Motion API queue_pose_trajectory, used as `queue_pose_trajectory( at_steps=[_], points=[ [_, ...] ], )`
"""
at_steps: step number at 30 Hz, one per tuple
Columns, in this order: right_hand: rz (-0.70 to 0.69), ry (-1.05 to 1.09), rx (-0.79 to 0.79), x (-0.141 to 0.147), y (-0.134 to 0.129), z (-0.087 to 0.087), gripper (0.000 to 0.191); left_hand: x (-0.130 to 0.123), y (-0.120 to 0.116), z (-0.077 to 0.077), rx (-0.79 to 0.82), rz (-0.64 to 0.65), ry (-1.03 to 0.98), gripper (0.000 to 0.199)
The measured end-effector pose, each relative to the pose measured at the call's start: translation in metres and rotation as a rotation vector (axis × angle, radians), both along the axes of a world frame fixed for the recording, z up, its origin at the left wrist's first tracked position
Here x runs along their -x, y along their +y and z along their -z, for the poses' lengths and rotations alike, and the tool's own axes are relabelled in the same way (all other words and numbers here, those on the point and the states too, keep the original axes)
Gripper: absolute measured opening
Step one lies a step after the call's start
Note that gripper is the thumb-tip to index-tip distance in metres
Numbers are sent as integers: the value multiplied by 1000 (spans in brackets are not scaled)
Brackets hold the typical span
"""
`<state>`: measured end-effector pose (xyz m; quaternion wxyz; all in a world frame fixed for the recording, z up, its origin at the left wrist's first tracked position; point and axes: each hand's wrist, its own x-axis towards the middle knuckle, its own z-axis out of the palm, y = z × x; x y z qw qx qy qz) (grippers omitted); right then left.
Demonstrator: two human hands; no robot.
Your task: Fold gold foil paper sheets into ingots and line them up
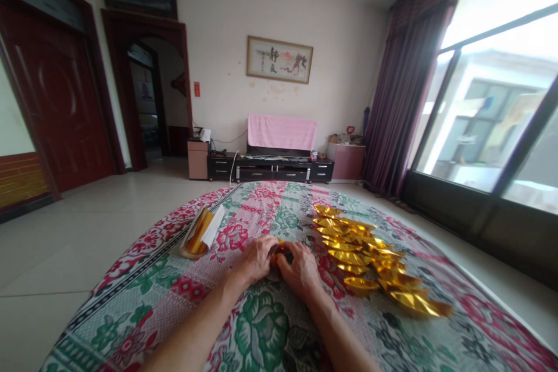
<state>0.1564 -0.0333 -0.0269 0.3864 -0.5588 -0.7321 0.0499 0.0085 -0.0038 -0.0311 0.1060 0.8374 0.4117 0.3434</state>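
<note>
Gold foil piece, small and mostly hidden, held in the narrowed, curled fingers of left hand and right hand over flowered red-and-green tablecloth; directly between both sets of fingertips, about equally near each, long axis not discernible. Right of the right hand, boat-shaped shiny gold ornaments in overlapping rows; left of the left hand, curved gold-and-white stack of sheets.

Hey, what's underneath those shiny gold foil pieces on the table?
Under the shiny gold boat-shaped foil pieces lies the red, green and white floral cloth. The parts directly beneath are covered and can't be seen.
</note>
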Motion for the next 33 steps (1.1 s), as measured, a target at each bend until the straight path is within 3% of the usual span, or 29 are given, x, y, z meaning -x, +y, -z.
queue_pose_trajectory(
  at_steps=[5, 9, 21, 27, 33],
  points=[
    [12, -67, -2, 0, -4, -2, 15, 3, 7, 8, -48, -34, -28, 43],
    [-9, -101, -12, 1, -5, -1, 12, 4, 10, 10, -61, -13, -26, 41],
    [-36, -158, -19, 0, -6, 0, 13, 6, 1, -4, -11, 63, 14, 40],
    [0, -218, 77, 3, -10, -7, 18, 5, 1, -3, -46, 108, 89, 50],
    [-23, -223, 57, -1, -5, 0, 22, 6, 0, -4, -25, 131, 155, 47]
  ],
)
